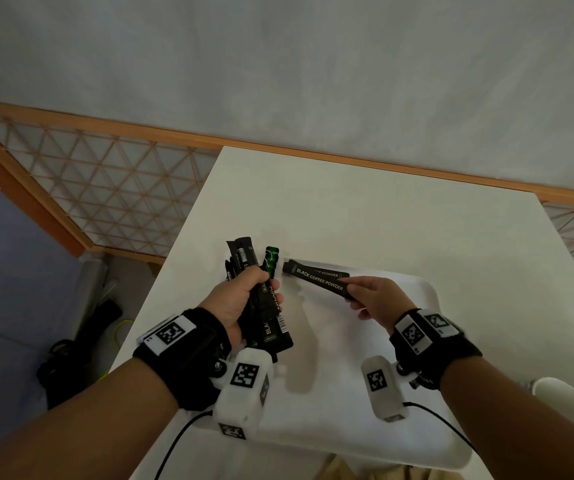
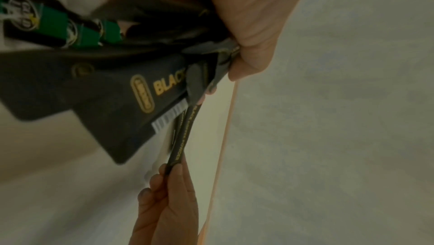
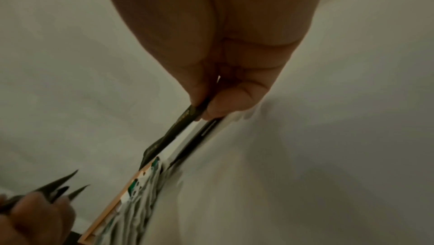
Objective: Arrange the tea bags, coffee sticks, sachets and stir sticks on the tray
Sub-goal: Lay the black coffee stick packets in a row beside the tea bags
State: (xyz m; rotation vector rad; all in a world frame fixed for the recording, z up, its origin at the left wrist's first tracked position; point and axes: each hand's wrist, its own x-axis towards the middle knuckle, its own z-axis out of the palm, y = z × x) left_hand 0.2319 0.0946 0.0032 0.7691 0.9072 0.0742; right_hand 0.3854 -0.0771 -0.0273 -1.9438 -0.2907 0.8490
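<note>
Wall point(image 1: 313, 64): pale grey, fills the upper half of the head view; a wooden rail runs along its foot.
Lattice screen point(image 1: 98, 188): wooden frame with triangular mesh, left of the table, standing against the wall.
Table point(image 1: 365, 220): white top, far edge touching the wall rail.
Tray point(image 1: 427, 299): white, lying on the near part of the table, under both hands; raised rounded rim visible at its right far corner.
Left hand point(image 1: 235, 303): fingers and thumb curled tight round a bundle of sticks, held above the tray's left part. Wrist carries a black strap with printed markers.
Right hand point(image 1: 379, 299): thumb and forefinger pinch the near end of one coffee stick; the other fingers curl loosely beneath. Same strap and markers on the wrist.
Bundle of sticks point(image 1: 261, 303): several black packets fanned out of the left fist, ends sticking out both far and near; one has a green printed end, pointing away from the person. Exact count cannot be told.
Coffee stick point(image 1: 318, 280): black, lettered "BLACK COFFEE POWDER", tilted, its far end close to the bundle's green-ended packet; contact cannot be told.
Second coffee stick point(image 1: 330, 273): same lettering, lying just behind the held one, near the tray's far edge; mostly covered.
</note>
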